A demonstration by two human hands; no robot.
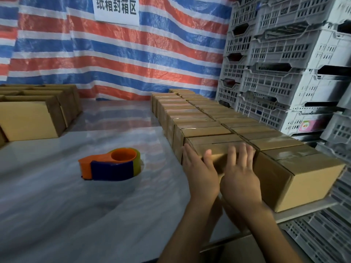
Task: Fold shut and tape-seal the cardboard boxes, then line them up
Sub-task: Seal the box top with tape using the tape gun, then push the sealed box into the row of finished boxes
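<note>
Closest in, two bare forearms reach up from the bottom edge. The left hand [201, 177] and right hand [242, 179] sit side by side on one cardboard box [212, 141]. The right hand's fingers [242, 151] lie straight and spread, flat over the box's near top edge. The left hand's fingers run straight along its left corner, thumb laid on top; nothing is clenched, both hands are pressing. That box closes the near end of the left line in a double row of sealed boxes [199, 114] running away along the table's right side. Just beside it stands the right line's end box [303, 175]. Well to the left, an orange-and-blue tape dispenser [112, 166] rests on the table [57, 205]. More boxes [30, 120] sit far left. Grey crates [284, 73] are stacked at right, with a striped tarp [114, 63] behind.
</note>
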